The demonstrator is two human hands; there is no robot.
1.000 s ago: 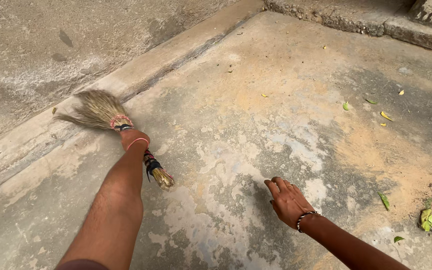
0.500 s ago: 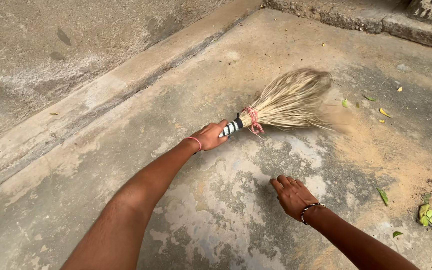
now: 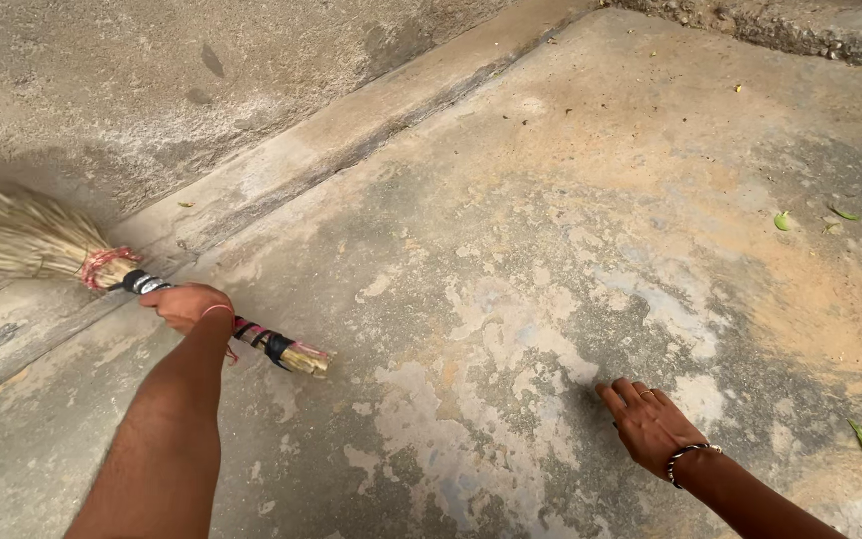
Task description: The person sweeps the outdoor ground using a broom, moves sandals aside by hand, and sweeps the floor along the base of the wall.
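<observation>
two bare hands show above a worn concrete floor (image 3: pixel 511 299), seen from a head camera looking down. left hand (image 3: pixel 189 302) is curled into a fist around the bound handle of a straw hand broom (image 3: pixel 72 252), fingers wrapped tight on it. the broom lies nearly flat and points toward the left edge of the view. its pale bristle fan spreads out beyond the knuckles to the left, blurred, over a raised concrete ledge (image 3: pixel 301 165) that runs diagonally along the base of a rough wall (image 3: pixel 102 70). red thread and a dark band tie the bristles just beside the fingers. the short butt end of the handle, wrapped in dark and pink bands, sticks out on the other side of the fist, toward the middle of the floor. a thin pink band circles the left wrist.

right hand (image 3: pixel 650 424) is low at the lower right, well apart from the broom. it holds nothing: palm down, fingers spread and loosely bent just over the floor; whether the tips touch it cannot be told. a ring sits on one finger and a beaded bracelet on the wrist.

a few small green and yellow leaves (image 3: pixel 830 225) lie scattered at the right side of the floor, far from both hands. one green leaf (image 3: pixel 861 440) lies near the right forearm. no containers are in view.
</observation>
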